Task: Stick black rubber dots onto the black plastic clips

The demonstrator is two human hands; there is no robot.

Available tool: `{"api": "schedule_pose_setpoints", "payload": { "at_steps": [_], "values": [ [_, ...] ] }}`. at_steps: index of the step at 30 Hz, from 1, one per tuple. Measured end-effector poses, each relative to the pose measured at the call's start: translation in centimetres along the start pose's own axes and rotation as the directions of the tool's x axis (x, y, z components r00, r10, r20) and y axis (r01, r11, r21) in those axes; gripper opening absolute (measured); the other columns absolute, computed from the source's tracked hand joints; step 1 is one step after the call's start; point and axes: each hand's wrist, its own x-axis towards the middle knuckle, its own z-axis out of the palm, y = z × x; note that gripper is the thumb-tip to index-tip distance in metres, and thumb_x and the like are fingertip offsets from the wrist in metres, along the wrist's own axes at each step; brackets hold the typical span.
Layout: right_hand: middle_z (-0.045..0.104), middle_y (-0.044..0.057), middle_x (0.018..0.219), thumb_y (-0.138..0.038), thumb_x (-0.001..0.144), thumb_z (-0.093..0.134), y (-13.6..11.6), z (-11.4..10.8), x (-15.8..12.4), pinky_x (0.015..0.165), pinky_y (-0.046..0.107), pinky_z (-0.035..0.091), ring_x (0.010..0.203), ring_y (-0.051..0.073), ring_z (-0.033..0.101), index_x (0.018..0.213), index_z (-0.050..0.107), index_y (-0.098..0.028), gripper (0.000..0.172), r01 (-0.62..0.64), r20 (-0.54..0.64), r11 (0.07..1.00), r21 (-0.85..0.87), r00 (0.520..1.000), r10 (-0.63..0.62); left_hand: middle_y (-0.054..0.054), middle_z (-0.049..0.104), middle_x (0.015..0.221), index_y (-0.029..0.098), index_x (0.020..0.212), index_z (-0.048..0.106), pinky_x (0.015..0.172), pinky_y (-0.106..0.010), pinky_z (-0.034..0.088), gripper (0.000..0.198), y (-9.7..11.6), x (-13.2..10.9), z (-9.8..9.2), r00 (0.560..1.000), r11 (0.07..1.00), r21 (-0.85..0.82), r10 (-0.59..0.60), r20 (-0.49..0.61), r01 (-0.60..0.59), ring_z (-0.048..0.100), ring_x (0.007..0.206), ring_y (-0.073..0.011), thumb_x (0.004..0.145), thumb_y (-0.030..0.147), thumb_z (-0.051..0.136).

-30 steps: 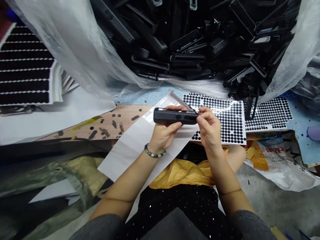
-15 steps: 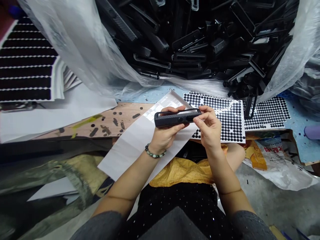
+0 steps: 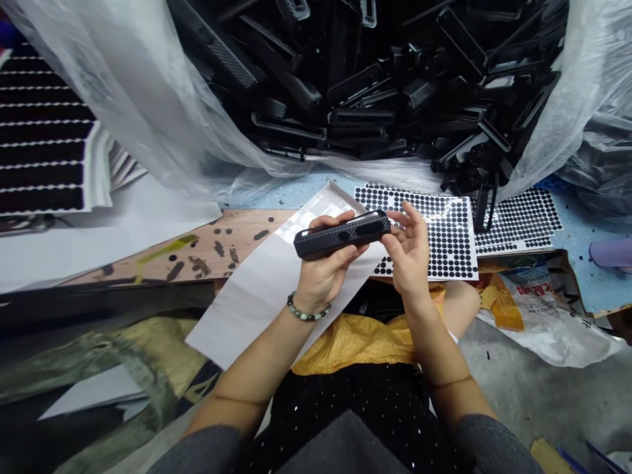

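Observation:
My left hand (image 3: 323, 280) is closed around a long black plastic part (image 3: 343, 236) with a carbon-fibre pattern. The thumb lies along its near side and the fingers are behind it. Two dark oval areas show on the face turned toward me. At the part's right end is my right hand (image 3: 411, 253), its fingers apart and its thumb close to the tip; whether they touch it I cannot tell. Beneath my left hand lies a white backing sheet (image 3: 257, 289). Sheets of black round stickers (image 3: 451, 243) lie on the table behind my right hand.
A large clear plastic bag (image 3: 197, 131) full of similar black parts (image 3: 363, 118) stands at the back. Sheets of black strips (image 3: 42, 145) are stacked at the left. A purple cylinder (image 3: 611, 253) lies at the right, above a white plastic package (image 3: 557, 329).
The black part has rolled so its patterned face shows more, and its right end tilts up. My right fingers have loosened and spread at that end. The whole view has shifted slightly.

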Motion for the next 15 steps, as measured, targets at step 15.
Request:
{"api": "schedule_pose_setpoints", "payload": {
  "at_steps": [15],
  "values": [
    [0.072,0.005,0.098,-0.049,0.08,0.068,-2.2,-6.4,-2.3,0.091,0.043,0.056,0.096,0.021,0.067,0.094,0.075,-0.03,0.024,0.101,0.301,0.976,-0.193,0.953,-0.039,-0.008,0.065,0.117,0.023,0.097,0.068,0.117,-0.046,0.031,0.03,1.4,11.6,-0.3,0.946,0.729,0.604,0.233,0.225,-0.323,0.051,0.126,-0.0297,0.072,0.007,0.066]
  ]
}}
